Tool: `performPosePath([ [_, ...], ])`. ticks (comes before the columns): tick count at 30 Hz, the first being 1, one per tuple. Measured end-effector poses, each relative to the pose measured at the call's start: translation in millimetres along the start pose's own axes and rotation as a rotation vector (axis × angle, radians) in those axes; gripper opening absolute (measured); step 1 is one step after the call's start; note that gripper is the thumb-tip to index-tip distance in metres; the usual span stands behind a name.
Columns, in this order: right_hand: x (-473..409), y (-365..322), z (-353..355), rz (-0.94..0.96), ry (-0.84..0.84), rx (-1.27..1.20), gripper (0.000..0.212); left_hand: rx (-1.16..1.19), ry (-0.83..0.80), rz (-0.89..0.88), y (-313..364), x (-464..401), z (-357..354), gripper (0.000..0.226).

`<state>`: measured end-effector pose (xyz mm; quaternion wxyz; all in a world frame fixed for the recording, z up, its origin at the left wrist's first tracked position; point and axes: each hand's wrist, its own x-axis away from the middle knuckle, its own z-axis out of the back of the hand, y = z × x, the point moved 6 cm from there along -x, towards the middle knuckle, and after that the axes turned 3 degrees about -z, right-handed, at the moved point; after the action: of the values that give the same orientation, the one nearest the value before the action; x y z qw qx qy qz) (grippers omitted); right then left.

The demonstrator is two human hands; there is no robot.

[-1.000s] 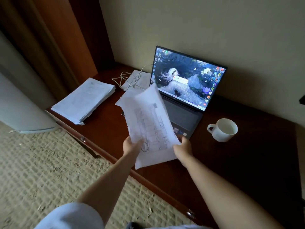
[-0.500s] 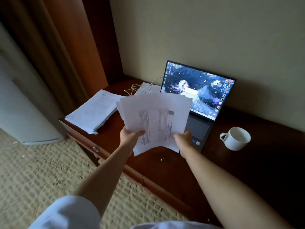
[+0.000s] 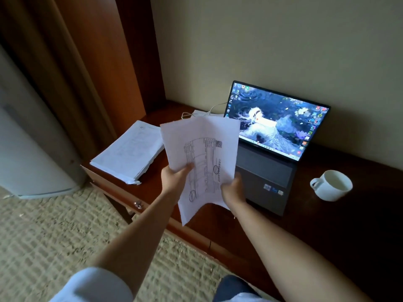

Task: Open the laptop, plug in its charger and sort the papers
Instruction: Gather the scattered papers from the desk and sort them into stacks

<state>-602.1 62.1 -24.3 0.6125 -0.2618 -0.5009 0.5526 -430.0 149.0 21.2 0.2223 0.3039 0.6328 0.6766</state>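
I hold a small sheaf of printed sheets upright above the desk's front edge. My left hand grips its lower left side, thumb on the front. My right hand grips the lower right edge. Behind the sheets the grey laptop stands open, its screen lit with a desktop picture. A white charger cable lies coiled behind the sheets and runs toward the laptop's left side; its plug is hidden. A thick stack of papers lies at the desk's left end.
A white mug stands right of the laptop on the dark wooden desk. A drawer knob sticks out of the desk front. A white appliance and brown curtain stand to the left; woven carpet covers the floor.
Both hands lifted the sheets off the desk and turned them more upright, and the loose sheets left of the laptop are gone. The camera view dropped, so the desk appears lower and to the right.
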Motion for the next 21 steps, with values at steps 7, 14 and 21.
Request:
performPosePath([
  [7, -28.6, 26.4, -50.4, -0.22, -0.145, 0.155, 0.04, -0.048, 0.024, 0.316, -60.4, -40.2, 21.4, 0.014],
  [14, -76.3, -31.9, -96.2, -0.086, -0.257, 0.037, 0.029, -0.284, 0.217, 0.244, -39.4, -105.6, 49.8, 0.011],
  [21, -104.2, -22.4, -137.1, -0.113, -0.26, 0.184, 0.034, -0.519, 0.22, 0.231, -43.6, -163.8, 91.3, 0.022],
])
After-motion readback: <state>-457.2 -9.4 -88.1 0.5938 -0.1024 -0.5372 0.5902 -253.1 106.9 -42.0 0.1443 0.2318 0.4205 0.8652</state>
